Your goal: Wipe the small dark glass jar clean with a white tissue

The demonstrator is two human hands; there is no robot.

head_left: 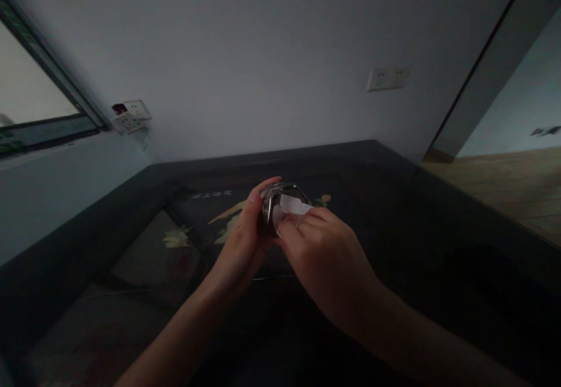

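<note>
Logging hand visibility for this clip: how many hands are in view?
2. The left hand cups a shiny rounded object; the right hand holds white material against it. Some fingers are partly hidden.

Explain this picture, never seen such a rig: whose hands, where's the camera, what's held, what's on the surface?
No robot here: these are a person's two bare hands, seen from a camera worn on the head, looking forward and down. The left hand holds a shiny, rounded object, possibly glass; the dim light hides exactly what. The right hand pinches a white tissue-like sheet against it. Below, the dark tabletop shows flower designs and pale lettering.
</note>
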